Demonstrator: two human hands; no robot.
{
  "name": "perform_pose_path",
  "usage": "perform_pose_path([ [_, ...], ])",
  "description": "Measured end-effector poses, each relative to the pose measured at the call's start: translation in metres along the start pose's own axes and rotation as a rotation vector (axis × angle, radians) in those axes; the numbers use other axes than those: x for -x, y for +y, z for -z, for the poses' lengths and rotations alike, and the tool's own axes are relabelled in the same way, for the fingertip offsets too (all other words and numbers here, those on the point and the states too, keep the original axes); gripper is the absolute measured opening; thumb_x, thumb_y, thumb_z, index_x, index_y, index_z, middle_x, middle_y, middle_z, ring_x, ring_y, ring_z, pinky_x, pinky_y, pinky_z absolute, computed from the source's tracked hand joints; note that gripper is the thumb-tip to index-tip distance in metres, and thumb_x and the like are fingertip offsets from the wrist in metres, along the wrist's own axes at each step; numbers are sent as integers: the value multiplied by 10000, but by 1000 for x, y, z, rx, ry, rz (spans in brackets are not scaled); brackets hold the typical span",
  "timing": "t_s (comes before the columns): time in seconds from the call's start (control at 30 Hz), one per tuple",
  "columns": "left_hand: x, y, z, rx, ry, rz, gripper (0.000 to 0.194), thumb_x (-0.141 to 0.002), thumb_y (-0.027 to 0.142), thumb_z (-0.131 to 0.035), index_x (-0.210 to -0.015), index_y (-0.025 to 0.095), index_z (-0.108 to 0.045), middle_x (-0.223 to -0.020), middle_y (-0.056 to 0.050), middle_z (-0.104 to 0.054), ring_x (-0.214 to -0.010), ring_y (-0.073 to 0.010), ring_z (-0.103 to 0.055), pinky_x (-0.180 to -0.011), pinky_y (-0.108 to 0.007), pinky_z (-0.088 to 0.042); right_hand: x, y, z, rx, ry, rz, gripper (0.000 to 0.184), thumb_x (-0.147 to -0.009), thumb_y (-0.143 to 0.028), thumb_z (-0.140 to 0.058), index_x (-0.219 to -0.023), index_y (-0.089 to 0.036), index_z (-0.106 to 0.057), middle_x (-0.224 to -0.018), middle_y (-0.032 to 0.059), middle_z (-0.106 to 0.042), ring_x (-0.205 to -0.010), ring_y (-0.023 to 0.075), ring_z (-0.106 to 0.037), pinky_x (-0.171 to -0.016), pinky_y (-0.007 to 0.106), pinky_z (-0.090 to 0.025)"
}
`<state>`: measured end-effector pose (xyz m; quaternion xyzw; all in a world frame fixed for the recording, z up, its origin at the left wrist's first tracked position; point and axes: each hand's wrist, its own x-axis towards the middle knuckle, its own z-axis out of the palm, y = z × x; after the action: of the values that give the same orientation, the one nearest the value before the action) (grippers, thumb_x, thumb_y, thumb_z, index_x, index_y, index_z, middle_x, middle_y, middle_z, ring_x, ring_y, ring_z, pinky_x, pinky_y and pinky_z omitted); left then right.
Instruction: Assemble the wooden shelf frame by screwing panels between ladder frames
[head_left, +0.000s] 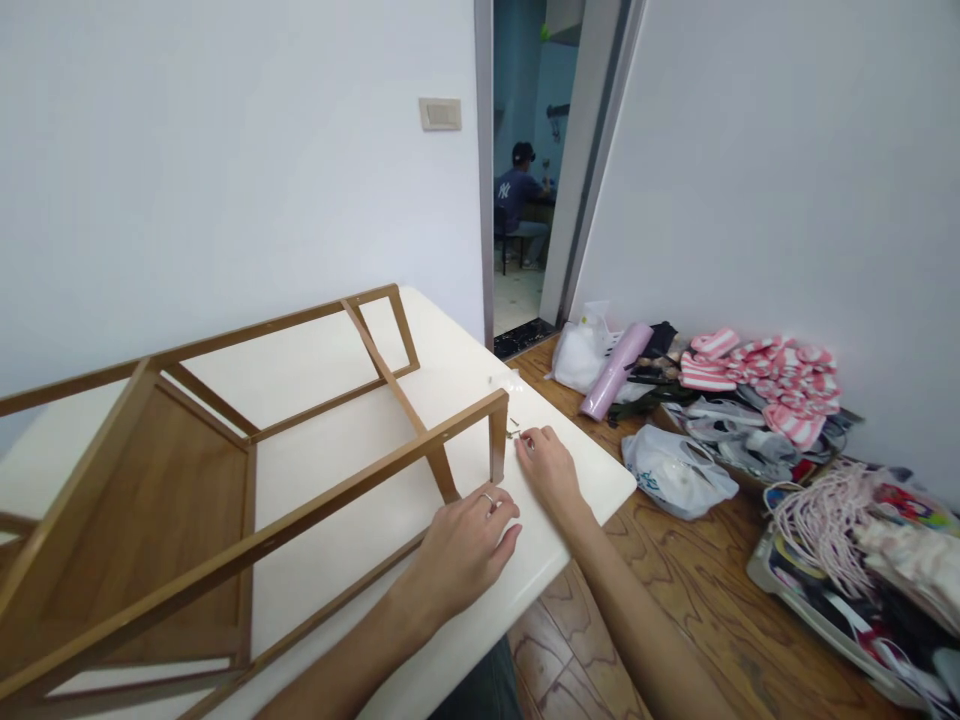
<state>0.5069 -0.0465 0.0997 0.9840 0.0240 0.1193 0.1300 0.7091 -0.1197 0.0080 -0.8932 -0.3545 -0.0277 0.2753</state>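
Observation:
A brown wooden frame [352, 470] with slatted rails and a solid panel [150, 500] lies across the white table [322, 455]. My left hand [469, 535], wearing a ring, rests beside the frame's near right corner. Its thumb is apart from loosely bent fingers, and I see nothing held in it. At the table's right side, my right hand [551, 465] has its fingertips drawn together at a few small brass-coloured pieces [514, 433] that look like screws. Whether one is pinched between the fingers is too small to tell. Behind them lies a small clear plastic bag [512, 381].
On the wooden floor [652, 560] to the right sit a white plastic bag [679, 470], a pink roll [617, 370], striped pink cloth [780, 375] and a full bin [772, 570]. A doorway [517, 290] shows a seated person [517, 195] in another room.

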Motion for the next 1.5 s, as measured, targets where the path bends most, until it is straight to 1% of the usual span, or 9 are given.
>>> perform_pose_path([
  [0.23, 53, -7, 30, 15, -26, -1, 100, -1040, 224, -559, -1065, 224, -656, -1138, -26, -759, -1037, -179, -743, -845, -285, -599, -4, 2, 10, -122, 77, -6, 312, -1040, -462, -630, -1141, -170, -677, -1129, 66, -711, -978, 194, -697, -894, 407, -595],
  [0.33, 88, -9, 58, -11, -25, -27, 89, -1043, 243, -563, -1054, 222, -649, -1123, -22, -767, -1002, -174, -748, -833, -291, -584, 5, -7, 21, -206, 140, -56, 498, -1069, -564, -390, -1072, -145, -661, -1082, 195, -734, -947, 269, -711, -878, 443, -570],
  [0.47, 133, -5, 109, -23, 8, -108, 78, -1050, 257, -568, -1056, 221, -638, -1133, -6, -777, -961, -148, -744, -811, -286, -555, 48, -29, 38, -313, 134, -115, 588, -955, -728, -400, -1038, -194, -631, -974, 188, -791, -702, 274, -737, -691, 396, -570],
  [0.63, 182, -10, 171, -57, 85, -138, 88, -1070, 203, -565, -1031, 225, -640, -891, 39, -764, -769, -117, -686, -673, -292, -476, 121, -83, 62, -498, 61, -107, 543, -863, -742, -626, -984, -220, -714, -932, 121, -821, -694, 237, -760, -609, 295, -589],
  [0.73, 208, -26, 199, -63, 261, -144, 110, -1063, 232, -609, -961, 201, -636, -750, 25, -693, -699, -137, -625, -660, -294, -454, 149, -133, 78, -618, -17, 63, 407, -862, -625, -745, -900, -221, -765, -847, 69, -807, -594, 171, -693, -520, 226, -551],
  [0.83, 227, -44, 220, -57, 406, -67, 47, -1018, 219, -689, -1024, 195, -649, -844, 3, -698, -780, -143, -620, -737, -281, -477, 161, -189, 91, -677, -94, 277, 233, -939, -454, -736, -916, -227, -787, -840, 43, -794, -536, 120, -633, -484, 194, -522],
  [0.93, 235, -60, 229, -102, 427, 53, 210, -1000, 255, -724, -1185, 209, -636, -1019, -22, -698, -940, -161, -645, -832, -282, -494, 162, -239, 96, -689, -220, 584, 112, -990, -235, -669, -1019, -246, -777, -910, 37, -805, -665, 127, -724, -513, 173, -533],
  [1.1, 237, -76, 226, -126, 284, 205, 334, -1020, 327, -684, -1327, 264, -568, -1119, -17, -658, -950, -195, -652, -821, -337, -499, 151, -290, 91, -742, -241, 883, 307, -946, -38, -637, -1170, -240, -696, -942, 26, -801, -718, 104, -743, -510, 141, -514],
  [1.5, 243, -81, 221, -143, 221, 303, 323, -1104, 298, -501, -1425, 266, -483, -1127, -6, -748, -945, -219, -710, -768, -389, -529, 128, -320, 78, -649, -241, 1043, 259, -929, -24, -651, -1107, -212, -654, -933, -6, -825, -820, 70, -795, -842, 91, -598],
])
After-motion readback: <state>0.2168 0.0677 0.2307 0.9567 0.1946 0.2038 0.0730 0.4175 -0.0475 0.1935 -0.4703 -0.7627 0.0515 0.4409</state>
